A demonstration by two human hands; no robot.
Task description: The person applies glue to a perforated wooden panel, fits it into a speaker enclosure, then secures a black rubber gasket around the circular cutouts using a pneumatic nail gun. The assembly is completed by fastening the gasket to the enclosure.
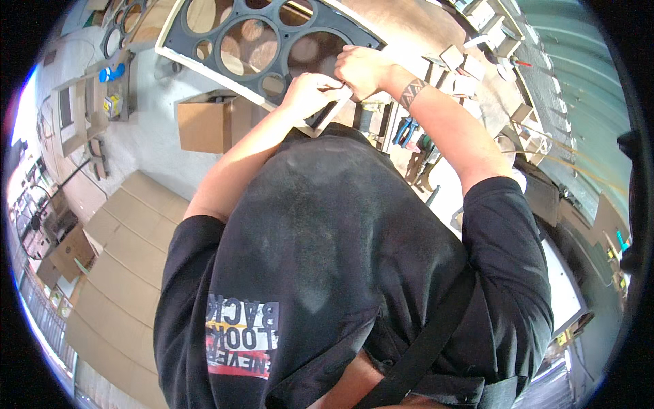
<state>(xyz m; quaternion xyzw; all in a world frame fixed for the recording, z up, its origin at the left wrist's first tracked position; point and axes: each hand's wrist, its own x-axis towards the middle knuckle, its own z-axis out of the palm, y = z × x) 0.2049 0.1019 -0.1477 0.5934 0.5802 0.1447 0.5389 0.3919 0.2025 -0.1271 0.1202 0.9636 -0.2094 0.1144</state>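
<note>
A large dark grey panel (pixel 211 65) with round cut-outs of several sizes and pale edging lies in front of me, reaching off to the upper left. Its near corner comes close to my body. My left hand (pixel 308 97) is closed at this near end, thumb and fingers pinched together by the pale edging (pixel 334 112). Right beside it, my right hand (pixel 361 71) is curled with the wrist bent, its fingertips pointing down at the same spot. The fingers hide whatever small part lies between them.
A cardboard box (pixel 204 126) stands below the panel on the left. Blue-handled pliers (pixel 407 131) lie among tools to the right. Flattened cardboard (pixel 126 286) covers the floor at lower left. White and brown boxes (pixel 453 58) clutter the far right.
</note>
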